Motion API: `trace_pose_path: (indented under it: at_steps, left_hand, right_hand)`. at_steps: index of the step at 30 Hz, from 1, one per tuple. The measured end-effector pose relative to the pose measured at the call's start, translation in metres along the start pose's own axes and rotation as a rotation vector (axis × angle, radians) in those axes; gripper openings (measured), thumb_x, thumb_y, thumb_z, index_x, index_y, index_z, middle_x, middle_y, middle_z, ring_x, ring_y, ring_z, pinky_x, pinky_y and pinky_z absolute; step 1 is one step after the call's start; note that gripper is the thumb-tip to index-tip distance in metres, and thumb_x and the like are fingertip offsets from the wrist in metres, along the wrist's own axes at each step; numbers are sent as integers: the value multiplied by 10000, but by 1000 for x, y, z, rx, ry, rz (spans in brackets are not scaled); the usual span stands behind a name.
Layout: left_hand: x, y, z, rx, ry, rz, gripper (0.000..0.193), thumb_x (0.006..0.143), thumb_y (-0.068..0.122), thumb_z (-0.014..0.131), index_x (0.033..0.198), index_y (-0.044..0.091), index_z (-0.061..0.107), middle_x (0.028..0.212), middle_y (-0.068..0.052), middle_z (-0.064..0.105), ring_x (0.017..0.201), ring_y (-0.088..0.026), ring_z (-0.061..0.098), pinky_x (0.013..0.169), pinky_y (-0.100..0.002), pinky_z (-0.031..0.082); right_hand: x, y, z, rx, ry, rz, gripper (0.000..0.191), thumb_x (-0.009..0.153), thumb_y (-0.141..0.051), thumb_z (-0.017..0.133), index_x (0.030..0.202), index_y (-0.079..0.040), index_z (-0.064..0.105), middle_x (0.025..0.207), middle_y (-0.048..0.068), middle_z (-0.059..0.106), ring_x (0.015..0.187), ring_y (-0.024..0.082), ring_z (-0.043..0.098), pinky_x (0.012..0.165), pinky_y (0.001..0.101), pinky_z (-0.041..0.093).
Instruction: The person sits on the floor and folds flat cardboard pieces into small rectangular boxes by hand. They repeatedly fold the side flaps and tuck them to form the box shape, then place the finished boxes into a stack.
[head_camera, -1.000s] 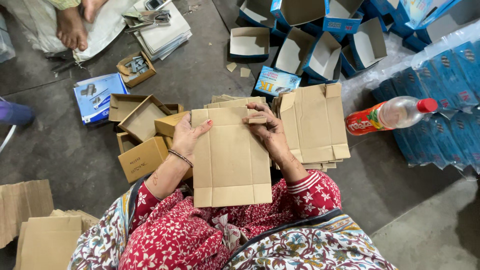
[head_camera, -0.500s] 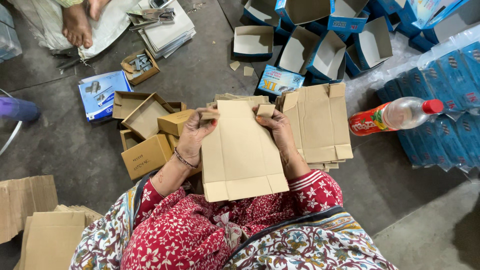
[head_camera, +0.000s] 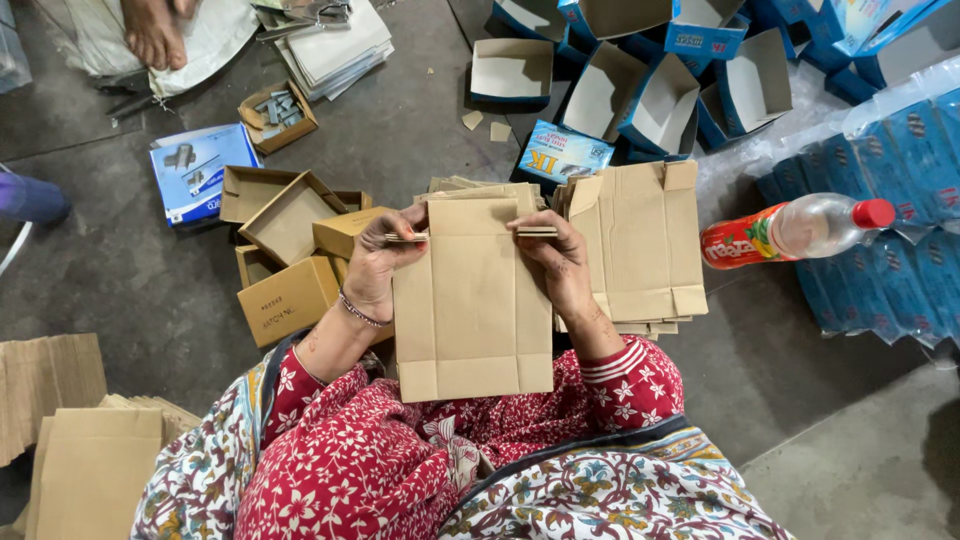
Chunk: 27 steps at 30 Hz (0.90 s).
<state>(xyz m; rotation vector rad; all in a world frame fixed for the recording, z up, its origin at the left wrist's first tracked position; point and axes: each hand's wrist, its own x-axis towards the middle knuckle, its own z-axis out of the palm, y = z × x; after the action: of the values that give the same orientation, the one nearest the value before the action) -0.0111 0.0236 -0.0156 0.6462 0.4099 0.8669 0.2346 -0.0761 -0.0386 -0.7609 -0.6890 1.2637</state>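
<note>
Since half a second ago I see the flat brown cardboard box blank (head_camera: 472, 300) has straightened from a slight tilt to nearly square with my view, and both hands have slid up to its top corners.

Grey concrete floor (head_camera: 420, 120) carries everything. Largest on it is the cluster of open blue-and-white cartons (head_camera: 640, 90) toward the far right edge of the floor, with shrink-wrapped blue packs (head_camera: 900, 170) along the right edge. A stack of flat brown blanks (head_camera: 640, 250) lies just right of the held one, touching the right hand's back. Left of the held blank sit several assembled small brown boxes (head_camera: 290, 250). More flat cardboard (head_camera: 60, 430) is piled at the near left corner. A clear plastic bottle with a red cap and red label (head_camera: 795, 230) lies on its side between the stack and the blue packs. A small blue-and-white box (head_camera: 195, 170) rests further left, beside a tiny open brown box of metal parts (head_camera: 278, 112).

My left hand (head_camera: 385, 260) pinches the blank's upper left flap, fingers curled closed over the folded edge. My right hand (head_camera: 555, 265) does likewise at the upper right flap, thumb and fingers closed on it. The blank is held upright over my lap, above the red floral sleeves (head_camera: 340, 440).
</note>
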Motion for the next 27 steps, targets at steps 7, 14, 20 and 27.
trace_pose_path:
  at_steps: [7, 14, 20, 27]
  left_hand:
    - [7, -16, -18, 126, -46, 115, 331, 857, -241, 644, 875, 90, 648, 991, -64, 733, 1133, -205, 643, 1137, -346, 493]
    - [3, 10, 40, -62, -33, 95, 519, 831, -194, 603, 1203, 166, 642, 1275, -20, 685, 1250, -173, 582, 1099, -333, 489]
    - [-2, 11, 52, 136, 15, -1, 436, 997, -80, 551, 1354, 156, 635, 1339, -75, 670, 1218, -160, 608, 1047, -290, 506]
    - [-2, -2, 17, 115, -49, 57, 294, 1028, -101, 577, 1218, 89, 695, 1295, -109, 708, 1167, -166, 653, 1019, -319, 554]
  right_hand:
    - [4, 9, -3, -49, 43, 5, 299, 914, 140, 494, 1066, -11, 702, 1180, 89, 681, 1151, 172, 641, 1046, 299, 511]
    - [3, -7, 3, -57, 135, -15, 373, 905, 154, 528, 1171, -77, 649, 1156, -12, 636, 1050, 85, 588, 956, 240, 500]
    - [-2, 1, -7, -25, 58, -126, 333, 963, 160, 545, 1185, -70, 638, 1124, 23, 650, 1019, 101, 601, 968, 245, 498]
    - [1, -13, 6, -46, 10, -84, 462, 957, 115, 585, 1350, -120, 529, 1291, 84, 594, 1245, 191, 581, 1067, 313, 488]
